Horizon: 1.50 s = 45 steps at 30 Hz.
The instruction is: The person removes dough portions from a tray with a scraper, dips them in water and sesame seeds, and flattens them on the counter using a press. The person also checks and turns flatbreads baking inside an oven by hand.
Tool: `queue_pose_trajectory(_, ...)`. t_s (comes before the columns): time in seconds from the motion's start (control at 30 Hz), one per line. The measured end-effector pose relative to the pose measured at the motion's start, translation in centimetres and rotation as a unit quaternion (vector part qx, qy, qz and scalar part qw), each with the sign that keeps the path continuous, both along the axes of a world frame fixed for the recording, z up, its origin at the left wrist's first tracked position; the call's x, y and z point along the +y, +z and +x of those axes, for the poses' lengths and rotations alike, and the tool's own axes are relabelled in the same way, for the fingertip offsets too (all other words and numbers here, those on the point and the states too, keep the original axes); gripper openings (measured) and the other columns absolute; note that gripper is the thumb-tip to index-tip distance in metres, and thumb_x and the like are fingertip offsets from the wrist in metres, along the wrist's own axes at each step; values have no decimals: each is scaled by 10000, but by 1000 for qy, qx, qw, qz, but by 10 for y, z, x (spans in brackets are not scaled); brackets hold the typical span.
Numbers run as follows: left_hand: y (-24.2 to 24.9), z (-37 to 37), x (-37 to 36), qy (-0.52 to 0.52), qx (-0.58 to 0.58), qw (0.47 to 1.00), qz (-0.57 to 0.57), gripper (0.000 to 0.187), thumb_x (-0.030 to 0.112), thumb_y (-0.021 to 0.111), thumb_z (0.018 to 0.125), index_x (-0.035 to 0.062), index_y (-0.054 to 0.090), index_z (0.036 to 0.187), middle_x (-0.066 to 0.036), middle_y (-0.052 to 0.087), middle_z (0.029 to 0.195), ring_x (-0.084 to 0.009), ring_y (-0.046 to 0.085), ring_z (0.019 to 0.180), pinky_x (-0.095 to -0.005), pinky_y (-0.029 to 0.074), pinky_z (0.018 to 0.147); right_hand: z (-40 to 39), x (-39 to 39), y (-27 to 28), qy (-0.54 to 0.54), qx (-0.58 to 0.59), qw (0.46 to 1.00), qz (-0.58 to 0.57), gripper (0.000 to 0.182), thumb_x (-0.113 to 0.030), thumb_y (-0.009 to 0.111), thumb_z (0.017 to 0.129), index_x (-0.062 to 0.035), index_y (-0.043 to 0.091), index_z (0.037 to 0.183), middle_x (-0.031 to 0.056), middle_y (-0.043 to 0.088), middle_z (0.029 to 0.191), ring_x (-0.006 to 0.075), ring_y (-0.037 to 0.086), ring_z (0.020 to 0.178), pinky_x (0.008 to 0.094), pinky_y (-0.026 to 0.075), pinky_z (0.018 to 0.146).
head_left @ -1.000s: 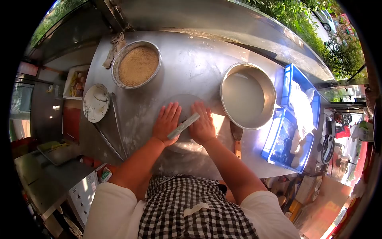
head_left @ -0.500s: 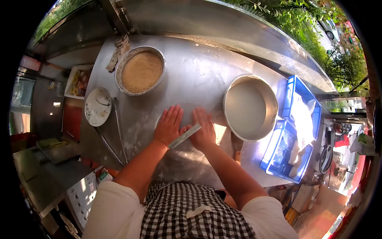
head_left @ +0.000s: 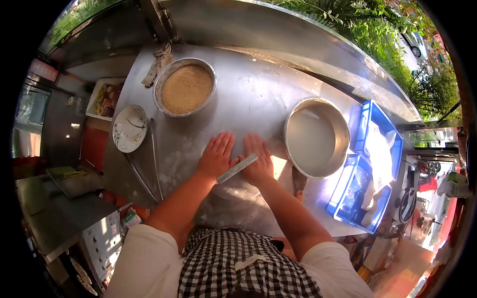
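Head view: near the middle of the grey metal counter (head_left: 248, 84), rests the left hand (head_left: 217, 158) palm down, fingers straight, open and close together. Just beside, apart at the fingertips, the right hand (head_left: 258, 161), likewise palm down, fingers open, stretched forward and slightly spread. Cannot tell what lies beneath the palms. Slanting from the left wrist up to the right hand, on its thumb side, a narrow grey-green strip (head_left: 237, 169); cannot tell whether pinched by either thumb.

Ahead and to the left, a round bowl (head_left: 158, 92) holding tan grains (head_left: 187, 90), with a crumpled cloth (head_left: 160, 64) just beside. Farther left, a smeared white plate (head_left: 130, 129) near two slim metal rods (head_left: 156, 164). To the right, a round metal pan (head_left: 343, 134) filled with cloudy liquid (head_left: 310, 139); next to the right forearm, partly hidden, a tool with a wooden handle (head_left: 299, 195). At the far right, two blue crates (head_left: 367, 119), with white plastic (head_left: 380, 151) draped across both.
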State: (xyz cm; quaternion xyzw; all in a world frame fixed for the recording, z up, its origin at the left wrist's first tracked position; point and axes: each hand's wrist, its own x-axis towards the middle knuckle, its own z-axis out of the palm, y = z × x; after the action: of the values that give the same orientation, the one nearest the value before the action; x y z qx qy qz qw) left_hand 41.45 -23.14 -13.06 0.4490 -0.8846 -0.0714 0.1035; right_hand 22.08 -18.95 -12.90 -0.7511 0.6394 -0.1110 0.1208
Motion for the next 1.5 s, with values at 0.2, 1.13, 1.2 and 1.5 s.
queue_pose_trajectory(0.2, -2, -1, 2, -6, 46, 999, -3, 722, 466, 536, 1064, -33, 453, 1579, -232, 428, 1661, -402, 396, 1554, -550, 264, 1300, -4, 4, -3, 9, 3, 1000, -6, 683, -382, 532, 1068, -6, 419, 1627, 177, 366, 1727, 352, 302, 1619, 537, 187, 1333)
queue_pose_trajectory(1.13, 12, -1, 37, -31, 62, 997, 22, 863, 449, 710, 957, -36, 415, 1607, -236, 371, 1703, -434, 344, 1580, -628, 245, 1279, -20, 12, -8, -3, -42, 999, -18, 717, -295, 616, 982, 13, 435, 1604, 199, 405, 1695, 386, 311, 1610, 578, 169, 1330)
queue_pose_trajectory(1.2, 5, 3, 45, -32, 69, 997, 7, 878, 463, 716, 953, -30, 411, 1613, -238, 369, 1704, -433, 342, 1581, -636, 238, 1279, -23, 9, -13, 7, -42, 999, -21, 719, -294, 609, 988, 13, 423, 1611, 201, 385, 1705, 386, 294, 1616, 582, 154, 1332)
queue_pose_trajectory(1.5, 3, 7, 71, 2, 40, 998, 42, 948, 536, 726, 941, -30, 388, 1622, -269, 344, 1707, -465, 318, 1583, -669, 224, 1267, -26, 14, -9, 25, -43, 998, -45, 733, -327, 618, 996, 5, 420, 1619, 212, 376, 1708, 404, 304, 1610, 588, 174, 1325)
